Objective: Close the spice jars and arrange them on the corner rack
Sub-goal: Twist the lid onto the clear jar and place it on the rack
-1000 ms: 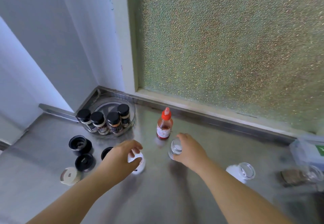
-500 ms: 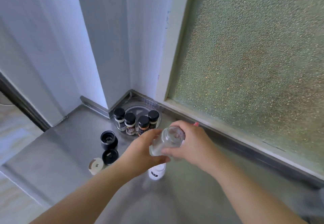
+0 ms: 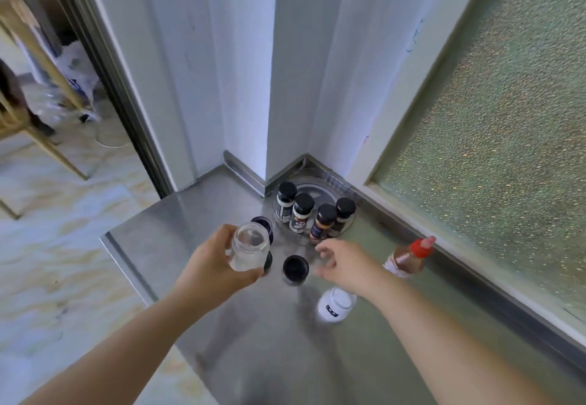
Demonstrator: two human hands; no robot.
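Observation:
My left hand (image 3: 211, 269) grips an open clear glass jar (image 3: 248, 249) above the steel counter. A black lid (image 3: 295, 268) lies mouth-up on the counter just right of it. My right hand (image 3: 347, 265) hovers with fingers spread beside that lid, holding nothing. Another black lid (image 3: 263, 225) shows behind the jar, and a third is mostly hidden under it. The round metal corner rack (image 3: 320, 186) holds several black-capped spice jars (image 3: 301, 212). A white jar (image 3: 333, 307) stands below my right wrist.
A small sauce bottle with a red cap (image 3: 409, 257) stands by the frosted window (image 3: 494, 125). The counter's left edge (image 3: 126, 265) drops to a tiled floor. White wall panels close the corner behind the rack.
The jar passed from both hands to my left hand alone. My right hand let go and moved down toward the lid on the counter. The view swung left.

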